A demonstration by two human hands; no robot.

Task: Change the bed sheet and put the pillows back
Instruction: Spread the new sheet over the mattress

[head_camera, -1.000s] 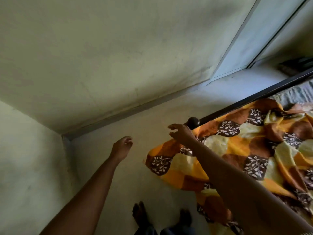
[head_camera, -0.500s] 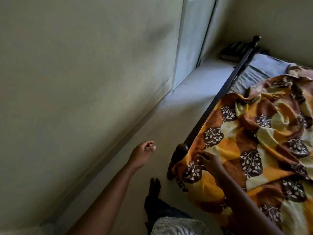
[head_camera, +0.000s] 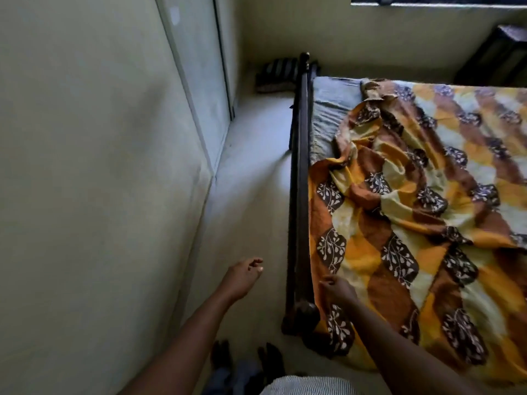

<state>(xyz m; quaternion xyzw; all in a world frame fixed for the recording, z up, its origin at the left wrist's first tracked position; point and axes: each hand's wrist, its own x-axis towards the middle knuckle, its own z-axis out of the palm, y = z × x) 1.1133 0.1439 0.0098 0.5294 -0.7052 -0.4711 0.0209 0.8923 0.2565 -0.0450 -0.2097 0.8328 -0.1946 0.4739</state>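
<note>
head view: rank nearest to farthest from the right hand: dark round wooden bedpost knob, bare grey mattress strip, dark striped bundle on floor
Right hand grips the orange patterned sheet.
1. Dark round wooden bedpost knob, just left, near corner.
2. Bare grey mattress strip, bed's far end.
3. Dark striped bundle, floor past the far corner.

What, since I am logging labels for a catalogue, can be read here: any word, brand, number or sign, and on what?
None: no word, number, brand or sign can be read.
The orange, yellow and brown patterned bed sheet bears only white leaf prints.
The small pale mark on the grey-green door panel is too blurred to read.
</note>
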